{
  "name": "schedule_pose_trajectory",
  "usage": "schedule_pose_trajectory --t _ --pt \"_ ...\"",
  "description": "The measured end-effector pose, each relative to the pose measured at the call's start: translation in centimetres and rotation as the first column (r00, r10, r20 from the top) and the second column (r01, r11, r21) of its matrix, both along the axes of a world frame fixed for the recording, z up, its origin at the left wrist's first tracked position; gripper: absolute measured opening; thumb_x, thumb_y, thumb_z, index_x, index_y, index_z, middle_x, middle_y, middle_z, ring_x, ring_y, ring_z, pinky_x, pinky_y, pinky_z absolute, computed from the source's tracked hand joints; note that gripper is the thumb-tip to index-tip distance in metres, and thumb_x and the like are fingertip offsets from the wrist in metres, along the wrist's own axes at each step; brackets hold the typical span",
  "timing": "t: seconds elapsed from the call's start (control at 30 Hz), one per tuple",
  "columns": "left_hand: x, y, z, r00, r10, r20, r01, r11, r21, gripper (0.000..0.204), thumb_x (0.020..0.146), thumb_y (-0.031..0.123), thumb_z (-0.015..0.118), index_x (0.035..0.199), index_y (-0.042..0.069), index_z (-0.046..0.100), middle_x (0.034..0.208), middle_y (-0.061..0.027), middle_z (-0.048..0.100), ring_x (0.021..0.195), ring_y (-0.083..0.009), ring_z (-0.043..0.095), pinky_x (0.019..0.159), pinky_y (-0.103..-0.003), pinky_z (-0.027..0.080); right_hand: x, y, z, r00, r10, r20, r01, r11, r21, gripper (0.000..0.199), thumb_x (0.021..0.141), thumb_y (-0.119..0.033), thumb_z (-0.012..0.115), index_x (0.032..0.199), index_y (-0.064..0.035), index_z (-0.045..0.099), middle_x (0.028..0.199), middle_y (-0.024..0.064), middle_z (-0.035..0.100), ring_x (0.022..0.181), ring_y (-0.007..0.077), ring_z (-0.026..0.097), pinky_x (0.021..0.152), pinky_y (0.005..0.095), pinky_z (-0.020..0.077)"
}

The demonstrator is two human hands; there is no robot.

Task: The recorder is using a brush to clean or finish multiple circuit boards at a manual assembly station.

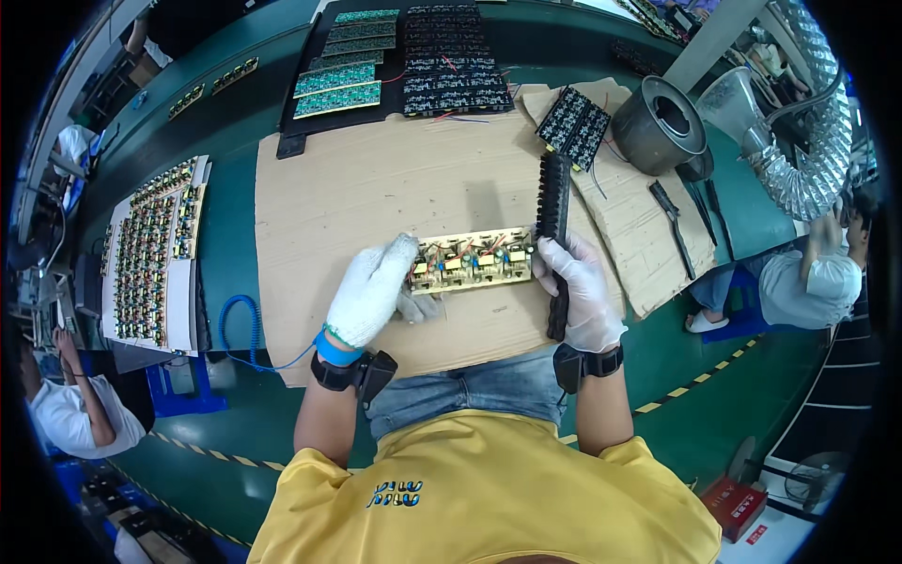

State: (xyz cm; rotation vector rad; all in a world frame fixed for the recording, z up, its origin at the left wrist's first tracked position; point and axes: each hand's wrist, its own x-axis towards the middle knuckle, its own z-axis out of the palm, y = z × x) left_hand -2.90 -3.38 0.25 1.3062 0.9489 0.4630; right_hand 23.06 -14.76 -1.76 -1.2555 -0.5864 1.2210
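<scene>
A populated circuit board [474,261], tan with yellow, blue and red parts, is held level above a cardboard sheet [376,179]. My left hand [366,293], in a white knit glove, is closed on the board's left end. A blue strap [336,350] with a coiled cord circles that wrist. My right hand [584,293], in a thin whitish glove, is wrapped round a long black brush [552,199]. The brush stands lengthwise beside the board's right end, bristles toward the left. The right fingertips are at the board's right edge, partly hidden.
Green and black boards [338,99] lie in rows at the back on a black mat. A panel of assembled boards [155,263] is at left. To the right are a dark board pair [573,127], a grey metal pot [658,127], another brush [672,226] and a silver duct [808,169]. People sit on both sides.
</scene>
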Motion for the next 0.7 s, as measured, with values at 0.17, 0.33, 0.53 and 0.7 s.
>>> schedule_pose_trajectory --t 0.17,0.33,0.53,0.7 --pt "-0.2 0.5 -0.7 0.984 0.037 0.175 -0.005 0.984 -0.179 0.062 0.114 0.047 0.041 0.111 -0.009 0.067 0.083 -0.0214 0.075 0.059 -0.0220 0.071 0.048 -0.029 0.055 0.2 -0.5 0.0 0.998 0.045 0.040 -0.046 0.999 0.024 0.037 0.104 -0.028 0.068 0.127 0.0014 0.067 0.078 0.0030 0.066 0.057 0.0037 0.048 0.051 0.0182 0.0331" --pt "-0.9 0.7 -2.6 0.970 0.079 0.228 -0.038 0.983 -0.180 0.065 0.115 0.049 0.037 0.123 -0.012 0.060 0.087 -0.0247 0.075 0.059 -0.0240 0.071 0.047 -0.031 0.056 0.4 -0.9 0.3 0.997 0.075 0.031 -0.076 0.996 0.050 0.045 0.104 -0.033 0.066 0.131 0.0038 0.066 0.078 0.0037 0.067 0.058 0.0037 0.048 0.051 0.0180 0.0337" --pt "-1.3 0.4 -2.7 0.977 0.156 0.147 -0.120 0.966 -0.230 0.056 0.113 0.048 0.048 0.104 -0.003 0.069 0.076 -0.0069 0.067 0.059 -0.0132 0.061 0.053 -0.028 0.049 0.1 -0.8 -0.1 0.997 0.062 0.046 -0.065 0.996 0.069 0.046 0.104 -0.034 0.066 0.130 0.0045 0.066 0.078 0.0037 0.067 0.058 0.0037 0.048 0.052 0.0181 0.0339" --pt "-0.6 0.1 -1.4 0.964 0.150 0.221 -0.100 0.970 -0.221 0.060 0.114 0.047 0.043 0.112 -0.008 0.066 0.083 -0.0181 0.073 0.058 -0.0219 0.067 0.048 -0.031 0.052 0.4 -0.9 -0.4 0.997 0.066 0.041 -0.068 0.996 0.061 0.051 0.102 -0.037 0.068 0.131 0.0050 0.065 0.078 0.0038 0.067 0.059 0.0043 0.049 0.053 0.0181 0.0346"
